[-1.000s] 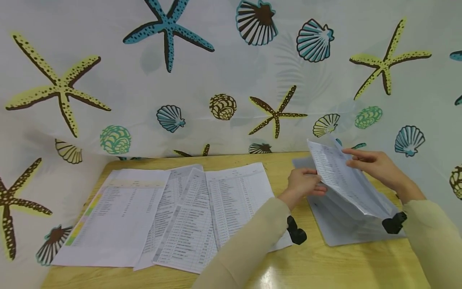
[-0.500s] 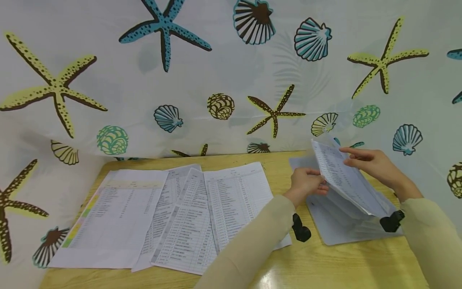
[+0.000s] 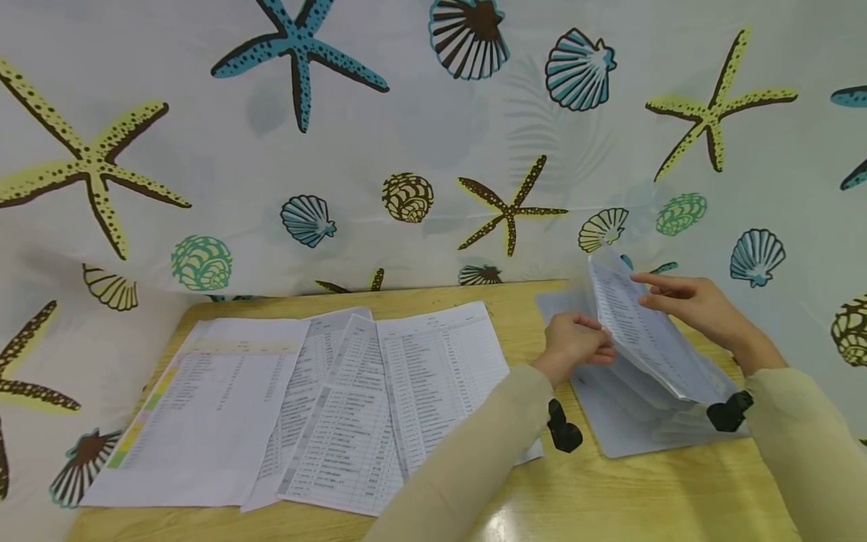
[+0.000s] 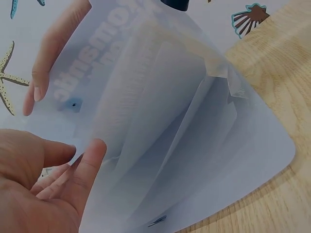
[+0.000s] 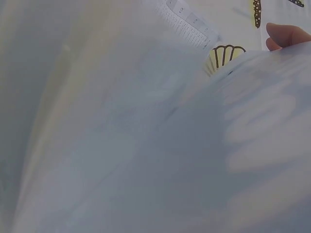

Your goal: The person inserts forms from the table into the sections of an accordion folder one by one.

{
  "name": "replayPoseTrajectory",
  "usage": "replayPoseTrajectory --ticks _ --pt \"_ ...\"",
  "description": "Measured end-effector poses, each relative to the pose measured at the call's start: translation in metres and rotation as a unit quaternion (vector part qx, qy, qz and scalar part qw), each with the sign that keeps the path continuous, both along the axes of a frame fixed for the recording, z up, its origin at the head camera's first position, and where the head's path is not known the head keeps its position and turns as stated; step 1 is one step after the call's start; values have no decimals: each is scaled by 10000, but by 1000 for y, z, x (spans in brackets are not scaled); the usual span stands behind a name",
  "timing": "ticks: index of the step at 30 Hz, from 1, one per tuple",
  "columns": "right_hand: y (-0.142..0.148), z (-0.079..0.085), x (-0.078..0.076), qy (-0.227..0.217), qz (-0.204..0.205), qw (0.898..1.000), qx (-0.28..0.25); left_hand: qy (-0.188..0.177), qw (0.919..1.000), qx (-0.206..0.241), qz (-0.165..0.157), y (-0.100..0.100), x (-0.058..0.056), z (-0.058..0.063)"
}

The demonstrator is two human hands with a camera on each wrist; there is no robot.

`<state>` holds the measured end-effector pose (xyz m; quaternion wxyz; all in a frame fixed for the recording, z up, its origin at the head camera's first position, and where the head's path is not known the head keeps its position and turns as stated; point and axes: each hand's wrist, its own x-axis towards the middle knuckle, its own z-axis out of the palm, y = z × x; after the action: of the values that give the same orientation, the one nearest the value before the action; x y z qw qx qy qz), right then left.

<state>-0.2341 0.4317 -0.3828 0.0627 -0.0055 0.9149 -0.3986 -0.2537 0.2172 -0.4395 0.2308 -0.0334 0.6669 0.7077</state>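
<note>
A translucent snap-button document folder (image 3: 626, 436) stands tilted up and spread at the right of the table, a printed sheet (image 3: 630, 324) showing through its raised side. My left hand (image 3: 576, 342) pinches the folder's left edge; in the left wrist view its thumb and a finger (image 4: 90, 167) come together there. Layered inner sides of the folder (image 4: 194, 131) fan apart beside that hand. My right hand (image 3: 698, 301) pinches the raised side's upper right edge between thumb and index finger. In the right wrist view, the folder hides most of the right hand, leaving a thumb (image 5: 286, 36).
Several printed sheets (image 3: 433, 376) lie overlapping across the table (image 3: 542, 497). At the far left, a paper stack (image 3: 196, 429) has coloured tabs along its left side. A cloth (image 3: 379, 135) with starfish and shells hangs behind the table.
The folder's raised side and my left hand have shifted slightly right against the background. Both hands keep their hold. The head view has turned a little to the right.
</note>
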Motion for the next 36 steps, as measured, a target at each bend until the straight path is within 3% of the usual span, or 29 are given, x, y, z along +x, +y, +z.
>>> replayPoseTrajectory --ticks 8,13,16,26,36 --pt "0 -1 -1 -18 -8 10000 -74 130 9991 -258 -311 -19 -6 0" --pt "-3 -1 -2 -3 -20 10000 -50 341 9955 -178 -869 -51 -15 -3" --pt "-4 -1 -1 17 12 10000 -56 367 9939 -25 -1041 -73 -20 -5" --pt "-8 1 -1 40 122 9999 5 264 9968 -215 -723 -151 -34 -5" --pt "-14 -3 -1 106 116 9999 18 354 9936 -1053 -182 -228 -39 -18"
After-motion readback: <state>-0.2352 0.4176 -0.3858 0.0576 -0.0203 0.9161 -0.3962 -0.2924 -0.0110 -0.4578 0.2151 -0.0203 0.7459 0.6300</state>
